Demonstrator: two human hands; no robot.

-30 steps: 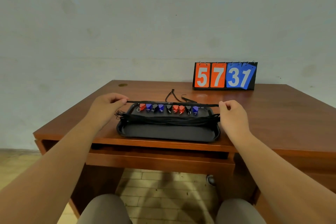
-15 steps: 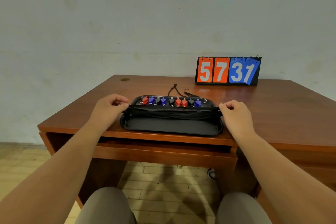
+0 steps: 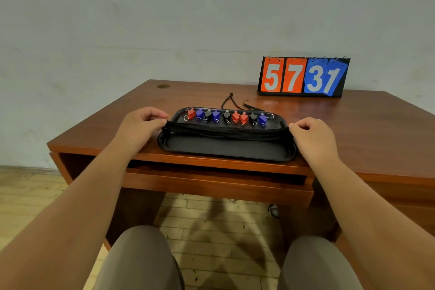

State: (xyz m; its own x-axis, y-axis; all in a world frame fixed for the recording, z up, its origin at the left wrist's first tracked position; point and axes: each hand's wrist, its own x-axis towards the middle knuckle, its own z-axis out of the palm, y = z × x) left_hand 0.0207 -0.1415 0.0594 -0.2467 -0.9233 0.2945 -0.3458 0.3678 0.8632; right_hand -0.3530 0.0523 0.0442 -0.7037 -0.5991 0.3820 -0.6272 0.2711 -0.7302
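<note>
We've got our left hand (image 3: pixel 138 127) pinching the left end of a bundle of thin black cords (image 3: pixel 226 130), fingers curled on it, and our right hand (image 3: pixel 313 139) pinches the right end likewise. The cords run fingertip to fingertip across the long black plastic tray (image 3: pixel 226 152). Just beyond our fingers, small red, blue and black plastic whistles (image 3: pixel 235 116) line its far edge. Well past the right fingertips, an orange-and-blue flip scoreboard (image 3: pixel 303 77) stands on the brown wooden desk (image 3: pixel 364 134).
</note>
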